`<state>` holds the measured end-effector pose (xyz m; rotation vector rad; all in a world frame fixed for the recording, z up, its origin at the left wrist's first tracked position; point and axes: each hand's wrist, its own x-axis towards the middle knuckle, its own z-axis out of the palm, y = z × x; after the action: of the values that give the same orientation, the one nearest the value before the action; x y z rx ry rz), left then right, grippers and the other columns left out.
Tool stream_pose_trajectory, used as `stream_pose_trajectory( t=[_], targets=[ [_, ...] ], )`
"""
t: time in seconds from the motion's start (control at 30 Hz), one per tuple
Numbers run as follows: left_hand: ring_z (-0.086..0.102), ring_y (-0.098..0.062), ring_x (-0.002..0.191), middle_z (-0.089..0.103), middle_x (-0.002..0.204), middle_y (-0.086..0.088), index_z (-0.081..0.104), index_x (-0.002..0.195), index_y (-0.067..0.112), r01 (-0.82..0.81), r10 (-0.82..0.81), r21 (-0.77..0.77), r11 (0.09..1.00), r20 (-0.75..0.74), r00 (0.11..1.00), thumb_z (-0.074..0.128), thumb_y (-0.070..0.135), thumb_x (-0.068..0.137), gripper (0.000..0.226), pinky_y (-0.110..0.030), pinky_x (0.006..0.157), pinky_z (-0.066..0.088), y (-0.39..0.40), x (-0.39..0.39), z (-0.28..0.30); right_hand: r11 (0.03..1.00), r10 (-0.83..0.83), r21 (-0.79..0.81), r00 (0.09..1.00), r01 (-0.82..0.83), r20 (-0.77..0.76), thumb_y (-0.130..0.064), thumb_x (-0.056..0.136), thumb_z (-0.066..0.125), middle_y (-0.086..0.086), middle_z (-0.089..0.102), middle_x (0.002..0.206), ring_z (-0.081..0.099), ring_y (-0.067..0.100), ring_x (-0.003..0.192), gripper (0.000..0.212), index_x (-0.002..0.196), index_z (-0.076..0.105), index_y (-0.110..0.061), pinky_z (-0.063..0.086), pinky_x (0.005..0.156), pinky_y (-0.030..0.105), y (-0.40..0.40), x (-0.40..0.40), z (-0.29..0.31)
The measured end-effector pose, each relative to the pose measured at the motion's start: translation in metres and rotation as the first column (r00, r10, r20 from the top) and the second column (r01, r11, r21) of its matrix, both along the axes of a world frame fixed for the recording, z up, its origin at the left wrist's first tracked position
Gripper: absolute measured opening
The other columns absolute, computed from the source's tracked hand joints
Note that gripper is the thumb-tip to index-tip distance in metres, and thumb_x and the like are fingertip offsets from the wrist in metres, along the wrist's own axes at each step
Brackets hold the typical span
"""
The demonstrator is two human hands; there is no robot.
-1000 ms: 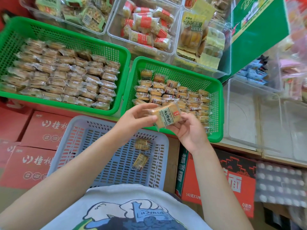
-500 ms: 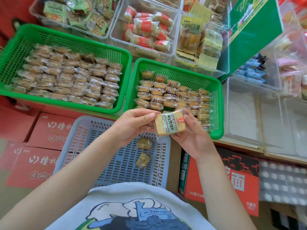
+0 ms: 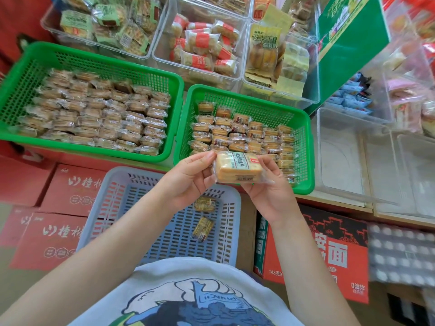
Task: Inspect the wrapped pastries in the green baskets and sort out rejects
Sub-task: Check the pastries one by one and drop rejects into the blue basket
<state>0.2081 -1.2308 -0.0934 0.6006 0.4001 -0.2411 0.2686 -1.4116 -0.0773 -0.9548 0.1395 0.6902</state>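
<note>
The left green basket (image 3: 28, 74) is a rectangular plastic lattice with a thick rolled rim, packed nearly wall to wall with glossy, crinkled clear-wrapped pastries (image 3: 94, 114) in tight rows. Just beside it, the smaller right green basket (image 3: 303, 128) has the same mesh walls and holds fewer rows, each pack banded with a small label too fine to read. Nearer the person sits a pale blue slotted basket (image 3: 113, 208) with two wrapped pastries (image 3: 203, 215) lying loose on its floor. Red cardboard cartons (image 3: 61, 189) under it bear large white characters; another carton at right reads "143克" along its lower edge. Clear rigid bins (image 3: 164, 50) behind hold soft packs in green, red and yellow wrappers.

Both hands grip one wrapped pastry (image 3: 235, 170) — a squarish, golden, layered block in shiny film — held above the near edge of the right green basket. The left hand (image 3: 188, 182) pinches its left end; the right hand (image 3: 270, 194) cradles it from below and right. Its white label carries dark characters and a small red square.
</note>
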Motion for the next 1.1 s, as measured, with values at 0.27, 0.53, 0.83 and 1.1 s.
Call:
stream_pose_trajectory(
  t=[0.27,0.53,0.83,1.1],
  targets=[
    [0.063,-0.026,0.1,0.066,0.113,-0.017,0.064,0.116,0.008,0.085,-0.077,0.11,0.99,-0.075,0.994,0.068,0.016,0.084,0.033,-0.033,0.077,0.06,-0.003,-0.004,-0.002,0.956,-0.137,-0.241,0.98,0.169,0.145,-0.008,0.097,0.053,0.005,0.064,0.09,0.064,0.018,0.08,0.019,0.089,0.064,-0.02,0.054,0.066,0.033,-0.006,0.005,0.001],
    [0.07,-0.019,0.072,0.072,0.078,-0.009,0.065,0.095,0.003,0.082,-0.048,0.332,0.94,-0.11,0.993,0.072,0.004,0.083,0.014,-0.028,0.071,0.062,-0.015,-0.011,-0.006,0.929,-0.246,-0.256,0.963,0.266,0.108,-0.009,0.102,0.049,0.003,0.066,0.089,0.065,0.016,0.079,0.013,0.102,0.059,-0.018,0.054,0.07,0.036,0.005,0.006,-0.002],
    [0.066,-0.014,0.071,0.069,0.078,-0.005,0.058,0.093,0.012,0.148,-0.039,0.726,0.671,-0.165,0.985,0.054,0.009,0.101,0.009,-0.026,0.069,0.054,-0.014,-0.007,-0.022,0.708,-0.024,-0.688,0.979,0.159,0.202,-0.033,0.103,0.052,0.006,0.073,0.1,0.07,0.013,0.083,0.02,0.109,0.06,-0.016,0.051,0.059,0.023,0.013,0.0,-0.02],
    [0.049,-0.016,0.057,0.057,0.064,0.001,0.046,0.095,0.02,0.167,-0.125,0.875,0.455,-0.123,0.985,0.044,0.017,0.106,0.012,-0.035,0.059,0.042,-0.018,-0.001,-0.039,0.484,0.148,-0.782,0.844,0.393,0.515,-0.025,0.104,0.051,-0.006,0.069,0.079,0.068,0.008,0.07,0.012,0.1,0.056,-0.015,0.056,0.057,0.03,0.017,-0.001,-0.034]
  ],
)
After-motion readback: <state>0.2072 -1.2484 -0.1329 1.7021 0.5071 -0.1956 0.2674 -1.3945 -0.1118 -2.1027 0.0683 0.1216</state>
